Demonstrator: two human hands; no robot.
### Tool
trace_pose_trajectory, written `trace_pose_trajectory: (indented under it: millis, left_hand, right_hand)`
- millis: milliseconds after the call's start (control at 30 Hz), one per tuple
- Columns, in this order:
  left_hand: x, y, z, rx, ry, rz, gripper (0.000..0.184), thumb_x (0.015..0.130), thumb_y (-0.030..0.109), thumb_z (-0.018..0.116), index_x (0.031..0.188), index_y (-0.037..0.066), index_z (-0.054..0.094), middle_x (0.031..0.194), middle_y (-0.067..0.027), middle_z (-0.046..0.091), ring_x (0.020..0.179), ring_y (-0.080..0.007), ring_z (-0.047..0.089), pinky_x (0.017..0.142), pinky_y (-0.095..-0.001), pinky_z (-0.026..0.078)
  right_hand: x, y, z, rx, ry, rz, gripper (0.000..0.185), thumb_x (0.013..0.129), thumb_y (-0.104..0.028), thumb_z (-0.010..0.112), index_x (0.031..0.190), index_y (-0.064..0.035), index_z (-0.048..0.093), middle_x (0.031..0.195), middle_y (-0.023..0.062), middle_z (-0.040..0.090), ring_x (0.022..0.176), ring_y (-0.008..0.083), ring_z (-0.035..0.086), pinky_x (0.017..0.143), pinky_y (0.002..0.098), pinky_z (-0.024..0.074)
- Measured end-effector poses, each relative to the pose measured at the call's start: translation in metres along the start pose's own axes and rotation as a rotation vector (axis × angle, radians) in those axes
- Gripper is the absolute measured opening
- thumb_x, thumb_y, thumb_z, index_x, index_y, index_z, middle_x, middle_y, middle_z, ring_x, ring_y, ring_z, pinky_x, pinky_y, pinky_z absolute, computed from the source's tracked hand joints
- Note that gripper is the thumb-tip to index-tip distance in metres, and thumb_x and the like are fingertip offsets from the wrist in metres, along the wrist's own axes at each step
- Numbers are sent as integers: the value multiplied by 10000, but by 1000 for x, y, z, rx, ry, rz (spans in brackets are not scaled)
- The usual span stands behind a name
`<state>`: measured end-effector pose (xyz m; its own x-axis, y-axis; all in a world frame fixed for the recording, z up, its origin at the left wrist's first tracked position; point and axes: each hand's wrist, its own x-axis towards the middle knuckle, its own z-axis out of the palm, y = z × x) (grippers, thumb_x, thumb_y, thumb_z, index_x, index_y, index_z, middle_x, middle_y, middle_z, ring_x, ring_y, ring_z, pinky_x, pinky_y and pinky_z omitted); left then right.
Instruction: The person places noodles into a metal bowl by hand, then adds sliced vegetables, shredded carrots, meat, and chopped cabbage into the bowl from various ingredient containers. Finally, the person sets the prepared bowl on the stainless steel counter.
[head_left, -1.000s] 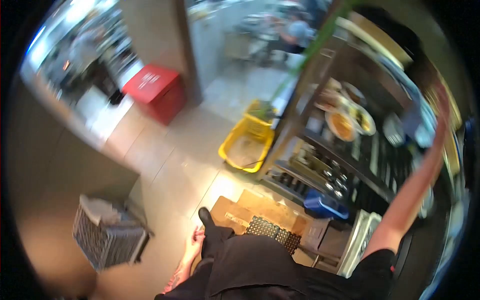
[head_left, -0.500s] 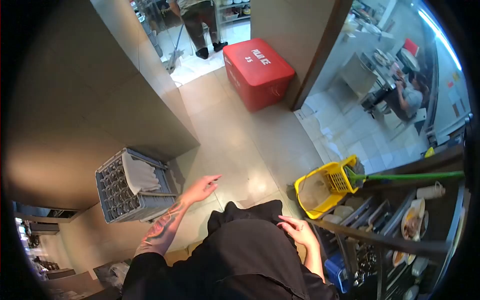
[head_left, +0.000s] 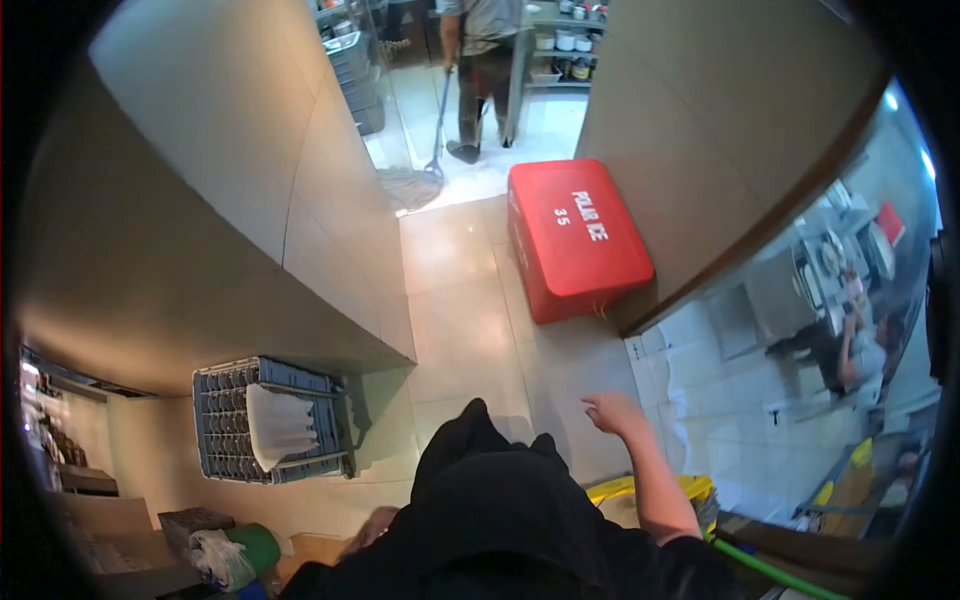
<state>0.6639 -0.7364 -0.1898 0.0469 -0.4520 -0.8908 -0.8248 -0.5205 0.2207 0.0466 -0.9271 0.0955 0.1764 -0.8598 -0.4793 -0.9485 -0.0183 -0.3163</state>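
Since half a second ago, the right hand [head_left: 612, 413] has moved from beside the black clothing [head_left: 490, 490] out over the floor, and the left hand [head_left: 376, 524] has drawn back close to the body. The right fingers are loosely bent, clamped on nothing; about the left fingers I cannot tell, as they are mostly hidden. Nearest the right forearm is the yellow bucket [head_left: 613, 489], partly covered by the arm, so its content is not visible. Ahead of this hand, apart from it, the red box [head_left: 580, 235] stands on the floor with its lid closed. To the left, the grey rack [head_left: 328, 425] has glasses [head_left: 230, 420] in its compartments, and a white cloth [head_left: 280, 425] lies over it. Farther away, another person [head_left: 487, 60] holds a mop [head_left: 437, 150].
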Motion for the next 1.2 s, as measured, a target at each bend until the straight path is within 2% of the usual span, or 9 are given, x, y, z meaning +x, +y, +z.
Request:
trace_pose_trajectory:
  millis: [200, 433, 500, 567, 600, 633, 833, 1100, 1200]
  left_hand:
    - [61, 126, -37, -151, -102, 73, 338, 910, 267, 526, 1207, 148, 634, 1017, -140, 714, 920, -291, 681, 874, -423, 529]
    - [210, 256, -244, 92, -144, 200, 432, 897, 210, 555, 1326, 199, 605, 1040, -112, 725, 898, -257, 688, 874, -393, 536]
    - [238, 297, -350, 327, 201, 373, 431, 881, 164, 526, 1290, 223, 647, 1048, -124, 724, 891, -238, 702, 834, -405, 544]
    - [231, 382, -481, 36, 344, 139, 334, 905, 221, 555, 1204, 164, 692, 1060, -129, 722, 946, -255, 696, 855, -378, 537]
    - [233, 411, -534, -23, 476, 247, 335, 913, 221, 535, 1198, 133, 687, 1138, -136, 702, 1063, -250, 669, 918, -370, 517]
    - [283, 409, -578, -109, 635, 460, 293, 941, 221, 550, 1161, 91, 694, 1050, -149, 717, 971, -271, 685, 873, -381, 530]
    - [234, 516, -761, -47, 971, 588, 282, 903, 132, 585, 1159, 54, 674, 1273, -216, 604, 1197, -352, 566, 1009, -411, 457]
    - [231, 536, -756, -4, 1232, 531, 236, 861, 53, 577, 1069, -5, 671, 1303, -242, 567, 1189, -404, 555, 1022, -440, 448]
    - [258, 553, -753, -94, 1280, 313, 202, 870, 74, 581, 1030, 6, 685, 1259, -228, 601, 1185, -378, 566, 1009, -436, 454]
  right_hand:
    - [194, -72, -115, 204, 132, -440, 394, 863, -118, 559, 1246, -151, 646, 1134, 168, 664, 1052, 360, 618, 927, 438, 496]
    - [311, -31, -88, 37, -116, -98, 478, 852, -154, 532, 1321, -210, 609, 1212, 178, 648, 1103, 346, 625, 928, 433, 514]
    - [307, -21, -107, 286, -180, -36, 481, 849, -142, 536, 1322, -199, 606, 1167, 172, 673, 1061, 334, 649, 914, 421, 520]
    - [319, 15, -110, 506, -154, 132, 474, 832, -122, 548, 1296, -184, 623, 1125, 163, 693, 1030, 322, 666, 897, 412, 521]
    - [322, 28, -129, 477, -66, 188, 467, 833, -99, 543, 1287, -164, 629, 1137, 157, 695, 1030, 297, 673, 885, 393, 525]
    - [325, 40, -146, 448, 18, 245, 461, 833, -75, 539, 1278, -144, 635, 1148, 151, 697, 1031, 272, 680, 873, 374, 528]
    - [440, 98, -250, 357, 289, 520, 357, 825, -50, 558, 1152, -106, 690, 1028, 149, 711, 950, 296, 688, 805, 395, 542]
    - [702, 2, -369, 314, 357, -162, 415, 815, 5, 546, 1208, -81, 644, 1097, 185, 682, 1028, 342, 654, 875, 405, 524]
    - [773, -47, -411, 433, 364, -391, 393, 847, -34, 551, 1236, -46, 611, 1201, 205, 635, 1096, 363, 617, 908, 414, 509]
